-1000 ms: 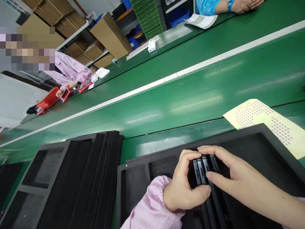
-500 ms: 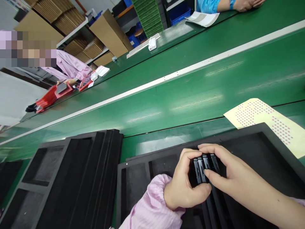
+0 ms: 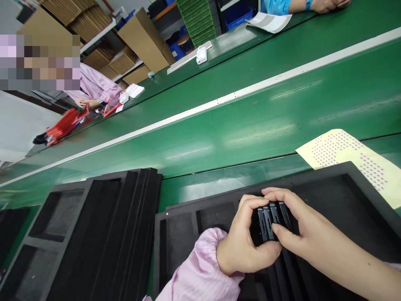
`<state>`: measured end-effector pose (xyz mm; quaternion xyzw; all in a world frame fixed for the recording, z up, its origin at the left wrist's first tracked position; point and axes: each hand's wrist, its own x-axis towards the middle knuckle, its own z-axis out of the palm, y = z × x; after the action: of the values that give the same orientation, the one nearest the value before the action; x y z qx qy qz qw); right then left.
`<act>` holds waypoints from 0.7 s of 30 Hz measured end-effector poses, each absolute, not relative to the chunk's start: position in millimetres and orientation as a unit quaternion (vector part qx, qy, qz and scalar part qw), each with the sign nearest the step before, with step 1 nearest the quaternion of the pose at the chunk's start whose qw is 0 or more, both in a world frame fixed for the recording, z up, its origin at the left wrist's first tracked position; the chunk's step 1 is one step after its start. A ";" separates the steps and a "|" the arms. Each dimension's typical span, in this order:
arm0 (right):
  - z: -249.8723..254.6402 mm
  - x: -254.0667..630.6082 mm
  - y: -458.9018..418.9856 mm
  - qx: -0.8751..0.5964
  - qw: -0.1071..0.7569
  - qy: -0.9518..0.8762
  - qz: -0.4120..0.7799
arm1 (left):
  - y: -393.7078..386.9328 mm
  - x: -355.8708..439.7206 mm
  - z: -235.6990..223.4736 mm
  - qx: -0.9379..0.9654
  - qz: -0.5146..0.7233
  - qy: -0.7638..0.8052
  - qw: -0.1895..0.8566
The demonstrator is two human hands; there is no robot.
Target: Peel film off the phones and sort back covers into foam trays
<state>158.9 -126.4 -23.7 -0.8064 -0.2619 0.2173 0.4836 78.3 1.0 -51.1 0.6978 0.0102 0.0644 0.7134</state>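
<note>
Both hands, left (image 3: 249, 240) and right (image 3: 300, 217), curled partly closed around dark slim devices (image 3: 273, 221) above a black foam tray (image 3: 326, 196).

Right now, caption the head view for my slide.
Left hand and right hand grip upright dark slabs over a black foam tray.

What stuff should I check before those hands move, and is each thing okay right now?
1. Left hand on the slabs: ok, fingers and thumb curl around them.
2. Right hand on the slabs: ok, its thumb presses near their upper ends.
3. Slabs fully in view: not ok, the hands cover parts.
4. Slabs' undersides resting properly in the tray: cannot tell, they are hidden.
5. Yellow sheet away from the hands: ok, it lies beyond the tray.
6. Black stack away from the hands: ok, it sits off to the left.
</note>
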 end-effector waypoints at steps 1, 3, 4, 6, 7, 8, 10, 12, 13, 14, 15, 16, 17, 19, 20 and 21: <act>-23.6 158.7 -126.5 -0.806 0.485 -0.260 0.218 | 1.1 78.3 -51.0 0.696 0.064 0.009 0.715; -23.6 158.1 -127.1 -0.804 0.488 -0.256 0.221 | 1.4 78.6 -50.8 0.695 0.062 0.010 0.716; -23.7 157.9 -127.6 -0.803 0.490 -0.253 0.225 | 1.5 78.7 -50.7 0.695 0.061 0.011 0.716; -24.0 157.8 -129.0 -0.799 0.493 -0.250 0.235 | 1.7 78.9 -50.5 0.695 0.061 0.012 0.716; -24.3 157.8 -129.8 -0.796 0.493 -0.251 0.245 | 1.7 79.0 -50.4 0.695 0.063 0.012 0.716; -24.5 157.8 -130.6 -0.794 0.493 -0.249 0.253 | 1.6 79.0 -50.3 0.695 0.065 0.013 0.716; -24.7 158.0 -131.5 -0.792 0.491 -0.245 0.268 | 1.4 79.1 -50.0 0.696 0.067 0.011 0.715; -24.3 158.1 -131.7 -0.791 0.490 -0.240 0.278 | 1.1 79.2 -49.6 0.698 0.066 0.011 0.713; -24.0 158.2 -131.6 -0.791 0.489 -0.237 0.280 | 1.1 79.2 -49.4 0.699 0.065 0.011 0.712; -23.5 158.3 -131.5 -0.791 0.488 -0.235 0.283 | 1.1 79.2 -49.3 0.699 0.065 0.010 0.712; -23.0 158.5 -131.4 -0.791 0.487 -0.234 0.289 | 1.2 79.2 -49.2 0.699 0.064 0.008 0.712; -22.5 158.7 -131.6 -0.790 0.485 -0.233 0.294 | 1.4 79.2 -49.4 0.699 0.062 0.007 0.712; -22.1 159.0 -132.1 -0.790 0.482 -0.232 0.300 | 1.6 79.1 -49.7 0.699 0.062 0.005 0.713; -22.1 159.9 -134.2 -0.786 0.474 -0.232 0.320 | 2.2 78.8 -50.6 0.696 0.059 0.002 0.716; -22.4 160.3 -135.8 -0.784 0.471 -0.233 0.331 | 2.5 78.6 -51.2 0.694 0.058 0.001 0.718; -22.9 160.8 -137.5 -0.781 0.468 -0.234 0.341 | 2.9 78.3 -51.9 0.692 0.057 0.000 0.720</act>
<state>160.8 -137.5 -22.9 -0.7813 -0.2342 0.3407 0.4675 78.3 2.9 -51.9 0.6915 -0.0002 0.0574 0.7201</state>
